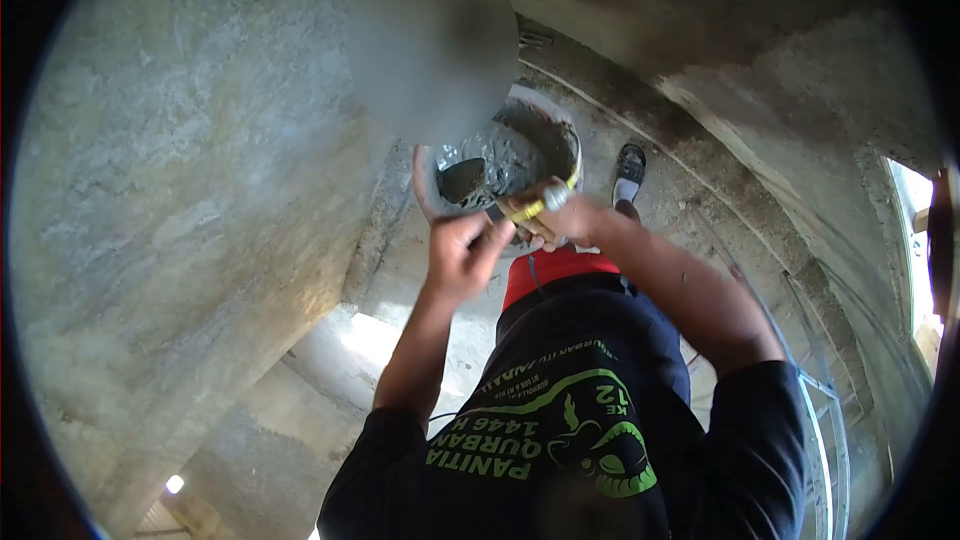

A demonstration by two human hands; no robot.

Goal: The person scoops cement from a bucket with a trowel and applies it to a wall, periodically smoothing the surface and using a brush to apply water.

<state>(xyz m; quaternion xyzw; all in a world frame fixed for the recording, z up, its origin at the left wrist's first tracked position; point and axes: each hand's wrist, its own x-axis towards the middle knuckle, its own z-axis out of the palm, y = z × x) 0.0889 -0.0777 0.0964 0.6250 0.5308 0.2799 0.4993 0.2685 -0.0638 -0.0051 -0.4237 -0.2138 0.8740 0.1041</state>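
Observation:
Both my hands are over the near rim of a round bucket [424, 183] that holds wet grey mortar [513, 152]. My left hand [465, 250] has its fingers closed near a dark and yellow tool handle [528, 210]; what it pinches is too small to make out. My right hand [560, 215], slightly blurred, is wrapped round the yellow part of the handle, close above the rim. A dark flat blade [461, 181] lies in the mortar at the bucket's left side. Whether blade and handle are joined cannot be seen.
Rough plastered walls [200, 160] curve around on both sides. A foot in a dark sandal [630, 162] stands right of the bucket. At the lower right is a metal frame [822, 420]. A round grey blur covers part of the view above the bucket.

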